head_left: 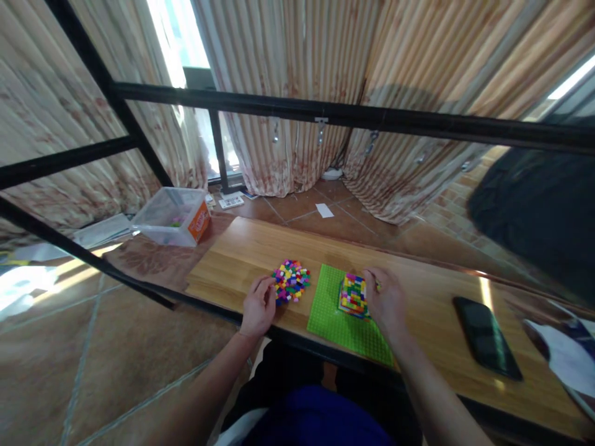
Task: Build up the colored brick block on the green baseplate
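Note:
My left hand [259, 306] rests at the left edge of a loose pile of small multicoloured toy bricks [292, 280], its fingers curled together. Whatever those fingers may hold is hidden. A green studded baseplate [325, 310] lies right of the pile. On it stands a block-shaped build [354, 293] of red, yellow, green, purple and white bricks. My right hand [385, 301] is at the build's right side with thumb and fingers pinched. A tiny yellowish brick [378, 286] shows at its fingertips, and the hand covers part of the baseplate behind.
A black phone [488, 337] lies on the wooden table [427, 310] to the right, near some white paper [564, 353]. Beyond the table's left end sits a clear plastic box [162, 214] with an orange label. A black metal bar [297, 104] crosses above the far side.

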A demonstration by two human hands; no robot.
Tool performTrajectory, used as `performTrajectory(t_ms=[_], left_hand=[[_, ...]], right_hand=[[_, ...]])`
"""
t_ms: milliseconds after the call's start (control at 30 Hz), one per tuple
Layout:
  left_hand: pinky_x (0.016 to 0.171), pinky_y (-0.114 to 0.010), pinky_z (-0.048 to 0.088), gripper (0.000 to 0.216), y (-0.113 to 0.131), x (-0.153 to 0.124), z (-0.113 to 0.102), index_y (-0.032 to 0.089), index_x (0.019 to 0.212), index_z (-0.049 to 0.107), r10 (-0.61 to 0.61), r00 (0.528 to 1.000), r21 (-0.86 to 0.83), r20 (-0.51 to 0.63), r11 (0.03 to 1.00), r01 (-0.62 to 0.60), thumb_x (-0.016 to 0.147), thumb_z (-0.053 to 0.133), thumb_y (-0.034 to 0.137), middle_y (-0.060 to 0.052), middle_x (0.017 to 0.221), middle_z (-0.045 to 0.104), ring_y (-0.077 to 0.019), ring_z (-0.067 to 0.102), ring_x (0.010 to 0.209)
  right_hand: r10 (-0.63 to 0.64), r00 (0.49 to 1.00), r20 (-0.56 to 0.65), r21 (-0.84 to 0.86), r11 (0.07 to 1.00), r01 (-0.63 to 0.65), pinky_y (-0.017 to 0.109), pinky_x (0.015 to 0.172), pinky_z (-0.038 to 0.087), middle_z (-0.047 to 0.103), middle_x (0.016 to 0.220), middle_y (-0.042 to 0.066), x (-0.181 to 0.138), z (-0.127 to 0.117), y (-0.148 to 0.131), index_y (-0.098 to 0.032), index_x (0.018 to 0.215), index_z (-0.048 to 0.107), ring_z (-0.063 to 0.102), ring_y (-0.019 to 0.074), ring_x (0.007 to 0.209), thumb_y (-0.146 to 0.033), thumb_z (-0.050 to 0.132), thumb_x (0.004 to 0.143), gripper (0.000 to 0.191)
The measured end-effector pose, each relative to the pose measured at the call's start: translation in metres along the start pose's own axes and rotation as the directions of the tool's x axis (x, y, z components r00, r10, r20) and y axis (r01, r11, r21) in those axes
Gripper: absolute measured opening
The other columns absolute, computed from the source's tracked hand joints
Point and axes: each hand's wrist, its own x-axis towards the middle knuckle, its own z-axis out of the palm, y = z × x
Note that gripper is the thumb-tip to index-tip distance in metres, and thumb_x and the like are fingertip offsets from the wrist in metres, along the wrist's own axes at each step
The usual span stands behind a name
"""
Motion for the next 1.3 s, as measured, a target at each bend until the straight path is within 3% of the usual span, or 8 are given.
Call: performTrajectory(t_ms=[133, 233, 400, 533, 700, 1000, 1133, 1300], left_hand=[[0.087, -0.033, 0.055, 0.024, 0.003, 0.002, -0.004, 0.018, 0.107, 0.064, -0.023, 1.0, -0.012, -0.014, 1.0, 0.023, 0.092, 0.046, 0.022, -0.01, 0.111, 0.061, -0.0184, 0.064, 0.098], [0.092, -0.035, 0.053, 0.025, 0.002, 0.008, -0.002, 0.018, 0.108, 0.064, -0.012, 1.0, 0.014, -0.007, 1.0, 0.013, 0.091, 0.045, 0.02, -0.01, 0.111, 0.062, -0.0194, 0.062, 0.102], [0.102, -0.043, 0.045, 0.028, -0.005, 0.034, 0.005, 0.017, 0.114, 0.063, 0.033, 0.999, 0.147, 0.04, 0.988, -0.038, 0.093, 0.045, 0.022, -0.011, 0.12, 0.062, -0.0244, 0.056, 0.115], [0.108, -0.043, 0.04, 0.035, -0.009, 0.057, 0.022, 0.014, 0.124, 0.058, 0.087, 0.974, 0.147, 0.211, 0.982, -0.12, 0.096, 0.039, 0.026, -0.013, 0.13, 0.06, -0.0236, 0.051, 0.126], [0.107, -0.045, 0.04, 0.041, -0.007, 0.07, 0.041, 0.014, 0.129, 0.054, 0.106, 0.935, 0.088, 0.34, 0.986, -0.143, 0.097, 0.036, 0.031, -0.013, 0.13, 0.061, -0.0244, 0.055, 0.123], [0.108, -0.039, 0.042, 0.043, -0.003, 0.066, 0.029, 0.017, 0.13, 0.054, 0.019, 0.952, -0.118, 0.306, 0.993, 0.018, 0.099, 0.029, 0.033, -0.01, 0.132, 0.061, -0.0208, 0.056, 0.122], [0.109, -0.038, 0.042, 0.043, -0.002, 0.065, 0.023, 0.018, 0.129, 0.055, -0.016, 0.949, -0.16, 0.314, 0.985, 0.07, 0.099, 0.031, 0.036, -0.008, 0.131, 0.062, -0.0201, 0.056, 0.123], [0.107, -0.038, 0.045, 0.044, -0.003, 0.062, 0.018, 0.016, 0.131, 0.052, -0.024, 0.956, -0.192, 0.293, 0.978, 0.083, 0.099, 0.033, 0.038, -0.01, 0.127, 0.065, -0.0203, 0.059, 0.119]], right_hand=[[-0.16, 0.963, 0.216, 0.073, 0.986, 0.148, 0.036, 0.09, 0.048, 0.069, 0.102, 0.01, 0.002, 0.022, -0.042, -0.018, 0.105, 0.068, 0.062, 0.021, 0.096, -0.024, 0.041, 0.092, 0.03], [-0.162, 0.899, 0.406, 0.001, 0.984, 0.177, 0.035, 0.091, 0.047, 0.069, 0.105, 0.012, 0.006, 0.052, -0.063, -0.015, 0.11, 0.067, 0.062, 0.0218, 0.099, -0.012, 0.041, 0.087, 0.035], [-0.148, 0.853, 0.501, -0.062, 0.977, 0.206, 0.037, 0.098, 0.043, 0.068, 0.113, 0.015, 0.021, 0.097, -0.071, -0.013, 0.117, 0.064, 0.06, 0.0228, 0.109, 0.003, 0.043, 0.072, 0.052], [-0.174, 0.827, 0.535, -0.038, 0.973, 0.23, 0.039, 0.1, 0.042, 0.068, 0.116, 0.014, 0.03, 0.115, -0.07, -0.013, 0.117, 0.064, 0.06, 0.0228, 0.111, 0.004, 0.043, 0.066, 0.058], [-0.221, 0.803, 0.554, 0.031, 0.969, 0.246, 0.037, 0.102, 0.041, 0.067, 0.121, 0.011, 0.025, 0.119, -0.071, -0.016, 0.118, 0.064, 0.059, 0.0201, 0.114, 0.005, 0.041, 0.064, 0.062], [-0.165, 0.829, 0.534, 0.281, 0.96, 0.01, 0.034, 0.102, 0.045, 0.069, 0.119, 0.01, 0.008, 0.109, -0.07, -0.014, 0.119, 0.064, 0.063, 0.0176, 0.111, -0.001, 0.035, 0.069, 0.059], [-0.112, 0.835, 0.539, 0.249, 0.968, -0.031, 0.035, 0.098, 0.048, 0.071, 0.113, 0.007, 0.006, 0.105, -0.063, -0.018, 0.114, 0.067, 0.066, 0.0177, 0.106, -0.003, 0.037, 0.073, 0.053], [-0.105, 0.856, 0.507, 0.17, 0.985, 0.02, 0.037, 0.096, 0.048, 0.07, 0.114, 0.008, 0.006, 0.091, -0.06, -0.02, 0.116, 0.065, 0.065, 0.0198, 0.105, -0.008, 0.041, 0.081, 0.044]])
